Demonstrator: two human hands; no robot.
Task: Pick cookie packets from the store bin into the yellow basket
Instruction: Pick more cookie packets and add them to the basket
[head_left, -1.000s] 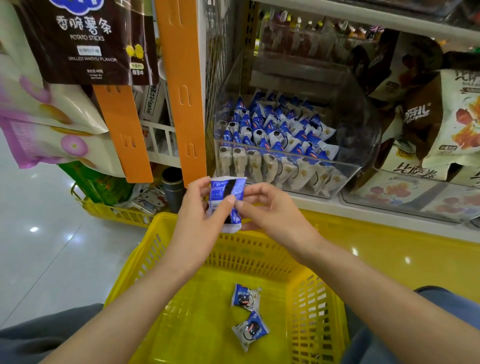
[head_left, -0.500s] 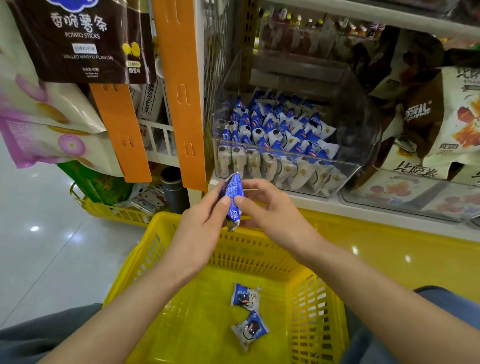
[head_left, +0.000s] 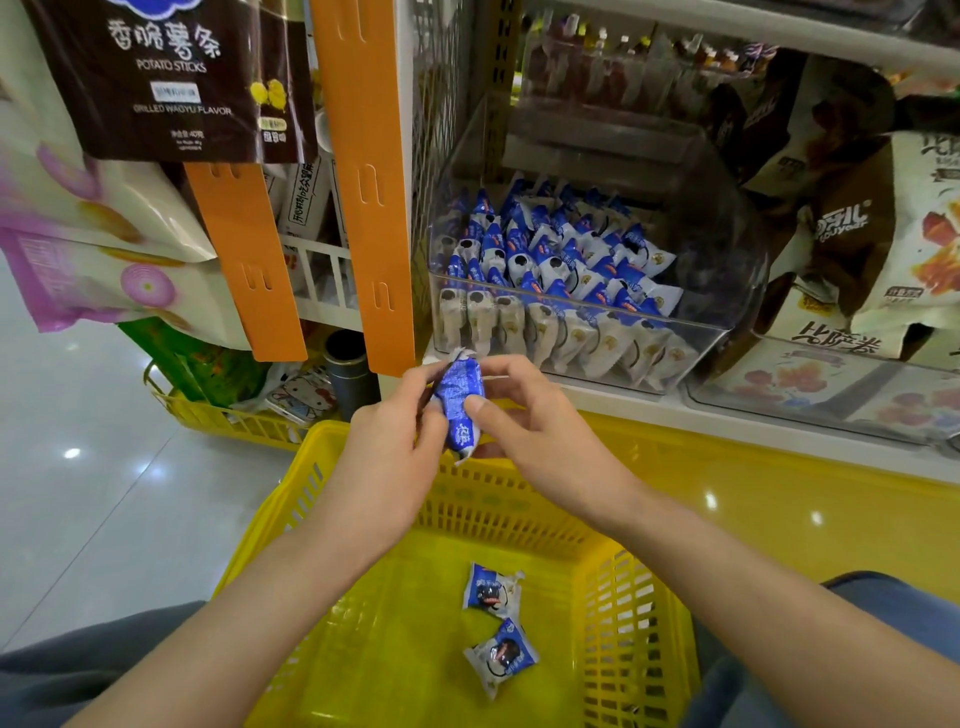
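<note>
Mid-transfer: left hand (head_left: 389, 447) & right hand (head_left: 524, 431) both pinch one cookie packet (head_left: 460, 402) above yellow basket (head_left: 519, 512), store bin (head_left: 717, 291) at 1 o'clock. Next, prob.: lower & let go beside the two packets inside (head_left: 491, 592).

Free drop from the left hand (head_left: 389, 452) and right hand (head_left: 535, 436), both pinching the held packet (head_left: 460, 405), straight down into the yellow basket (head_left: 498, 504), open at the top. Floor taken near the right wall by two loose packets (head_left: 493, 592), close together; open room at left and centre.

Access to the store bin (head_left: 727, 280) from the front only, over its low clear front wall. Packed inside with standing cookie packets (head_left: 545, 249), touching. Flanked on the left by wire mesh (head_left: 441, 104) and an orange strip (head_left: 374, 182) hanging just above the left hand. Capped by the upper shelf (head_left: 727, 31), with a gap below. White shelf edge (head_left: 675, 410) projecting between bin and basket.
</note>
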